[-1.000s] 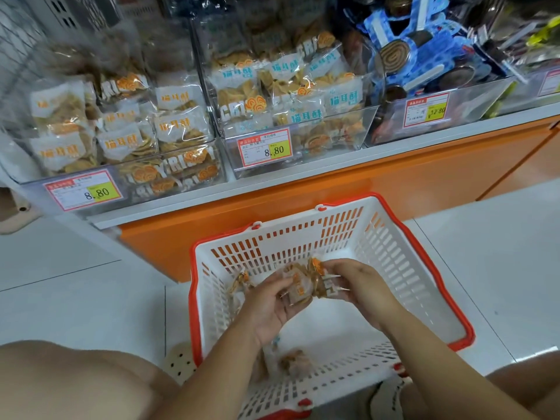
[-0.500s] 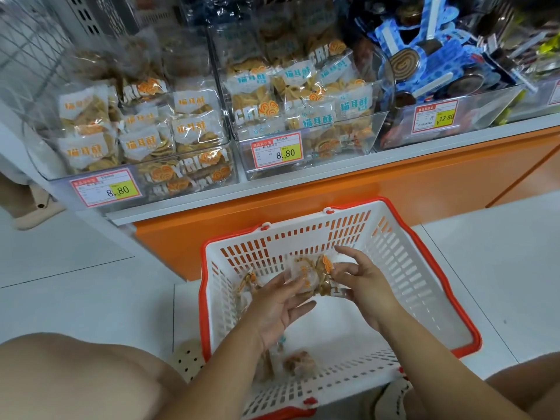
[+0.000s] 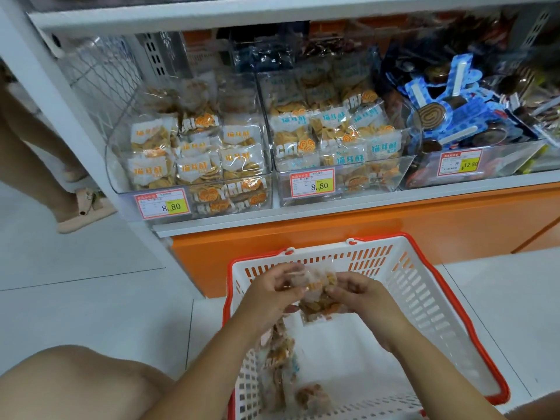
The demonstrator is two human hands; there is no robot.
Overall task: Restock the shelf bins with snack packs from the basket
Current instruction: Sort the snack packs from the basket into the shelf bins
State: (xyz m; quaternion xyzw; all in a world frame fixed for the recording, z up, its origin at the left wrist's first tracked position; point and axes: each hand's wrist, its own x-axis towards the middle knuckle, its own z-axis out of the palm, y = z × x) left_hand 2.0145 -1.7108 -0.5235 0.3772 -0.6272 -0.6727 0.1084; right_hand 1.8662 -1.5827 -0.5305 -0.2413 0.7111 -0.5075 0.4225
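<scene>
A white basket with a red rim (image 3: 430, 286) stands on the floor below the shelf. Above it, my left hand (image 3: 269, 295) and my right hand (image 3: 360, 295) both grip clear snack packs (image 3: 318, 301) of orange-brown biscuits, held between them. More packs (image 3: 281, 356) hang below my left hand, and one loose pack (image 3: 312, 395) lies in the basket's bottom. Two clear shelf bins hold the same snacks: the left bin (image 3: 127, 189) with orange-lettered packs, the middle bin (image 3: 403, 174) with blue-lettered packs.
A third clear bin (image 3: 500, 177) at the right holds blue packs of swirl rolls. An orange cabinet front (image 3: 394, 234) runs under the shelf. Another person's foot in a sandal (image 3: 81, 213) stands on the white floor at the left. My bare knee (image 3: 75, 383) is at bottom left.
Both hands have lifted the packs higher above the basket and drawn closer together. The view has tilted up toward the shelf bins.
</scene>
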